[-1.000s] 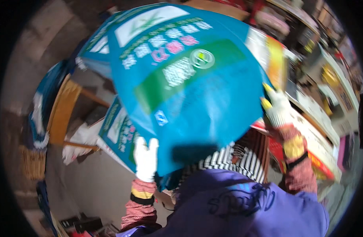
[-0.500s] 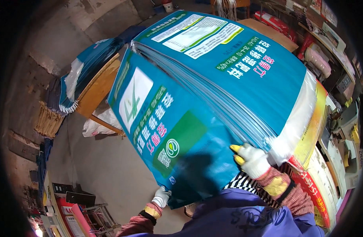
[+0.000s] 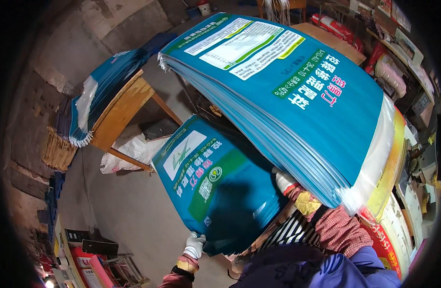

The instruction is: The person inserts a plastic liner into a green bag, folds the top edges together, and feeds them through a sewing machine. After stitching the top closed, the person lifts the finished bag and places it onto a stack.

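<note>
A teal printed woven bag [image 3: 239, 192] hangs down in front of me, below the edge of the stack, its lower part bulging and in shadow. My left hand [image 3: 195, 245], in a white glove, is closed on its near left corner. At the bag's right edge, close against the stack, my right hand [image 3: 284, 181] is closed on it, with the fingertips partly hidden. Beside it rises a thick stack of flat teal bags [image 3: 278, 96], with white fringed ends and many layered edges showing along the side facing the hanging bag.
More teal bags [image 3: 107, 91] drape over a wooden bench [image 3: 122, 113] at the left. A white sack [image 3: 129, 153] lies on the floor by its legs. Yellow and red printed sacks [image 3: 386, 192] sit under the stack's right end. Cluttered shelving [image 3: 417, 86] lines the right side.
The bag has dropped lower and away from the stack's side, uncovering the bench legs behind. My right hand has moved left and down along the stack's edge; the left hand has barely shifted.
</note>
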